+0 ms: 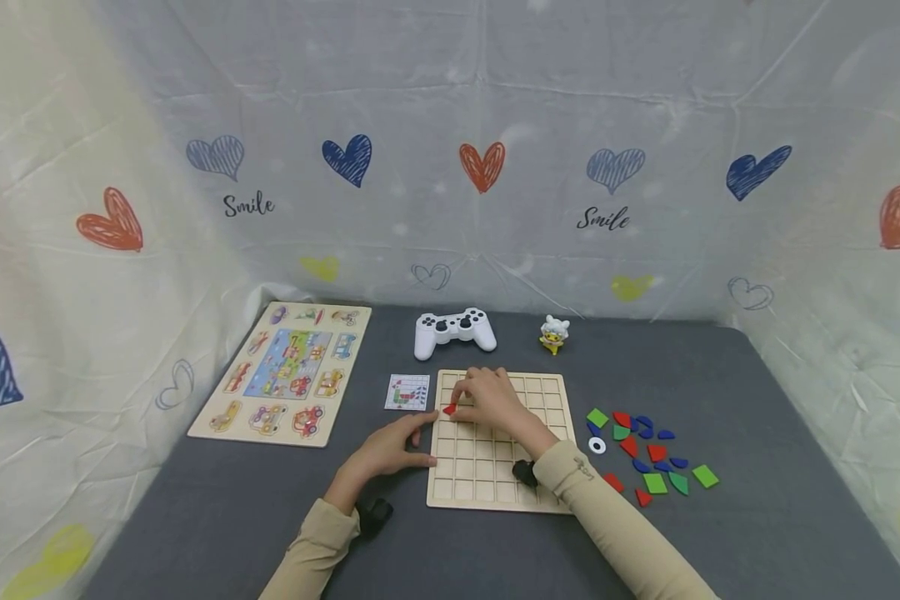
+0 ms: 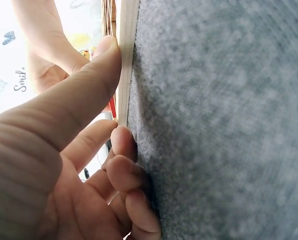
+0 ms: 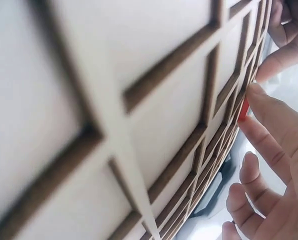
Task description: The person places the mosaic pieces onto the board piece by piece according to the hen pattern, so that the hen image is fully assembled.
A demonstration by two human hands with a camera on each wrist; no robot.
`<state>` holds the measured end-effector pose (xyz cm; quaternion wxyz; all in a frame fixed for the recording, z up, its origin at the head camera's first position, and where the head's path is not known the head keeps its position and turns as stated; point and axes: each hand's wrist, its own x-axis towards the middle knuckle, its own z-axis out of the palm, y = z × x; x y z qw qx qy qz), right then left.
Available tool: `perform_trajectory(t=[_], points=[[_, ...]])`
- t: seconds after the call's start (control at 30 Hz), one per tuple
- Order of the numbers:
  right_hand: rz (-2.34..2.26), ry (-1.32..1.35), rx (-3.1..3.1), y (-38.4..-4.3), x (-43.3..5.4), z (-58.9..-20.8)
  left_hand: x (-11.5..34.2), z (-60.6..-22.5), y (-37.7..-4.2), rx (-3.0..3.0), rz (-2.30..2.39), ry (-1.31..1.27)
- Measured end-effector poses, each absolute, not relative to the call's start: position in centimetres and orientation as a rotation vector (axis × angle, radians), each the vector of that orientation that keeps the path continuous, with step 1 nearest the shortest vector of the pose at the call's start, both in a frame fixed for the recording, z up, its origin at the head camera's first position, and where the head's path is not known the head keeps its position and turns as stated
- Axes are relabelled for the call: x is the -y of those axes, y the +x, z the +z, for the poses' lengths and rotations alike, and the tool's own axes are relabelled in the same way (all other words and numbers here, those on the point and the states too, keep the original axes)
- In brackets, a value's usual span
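A wooden grid board [image 1: 450,492] with square cells lies flat in the middle of the table. My right hand [image 1: 491,402] reaches over its upper left part and pinches a small red tile [image 1: 450,409] between thumb and index finger. The red tile [image 3: 244,108] shows on edge between those fingertips in the right wrist view, close over the grid. At the board's left edge rests my left hand [image 1: 381,452], thumb and index finger spread apart. In the left wrist view its thumb [image 2: 106,55] presses against the board's side [image 2: 125,75], the other fingers loosely bent.
Several green, red and blue tiles [image 1: 655,483] lie scattered right of the board, with a white ring [image 1: 597,446]. A patterned card [image 1: 407,392] sits at the upper left, near a vehicle puzzle board [image 1: 206,417]. Behind stand a white game controller [image 1: 456,330] and a small figurine [image 1: 553,333].
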<state>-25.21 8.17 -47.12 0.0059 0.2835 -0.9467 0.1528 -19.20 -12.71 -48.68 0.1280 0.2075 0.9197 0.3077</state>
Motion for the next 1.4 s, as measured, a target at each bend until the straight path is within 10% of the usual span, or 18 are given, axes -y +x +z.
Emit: perform_trajectory(t=[1.4], points=[[0.489, 0.992, 2.915, -25.21, -8.17, -47.36, 12.72, -48.8, -19.23, -2.667, 0.907, 0.588]])
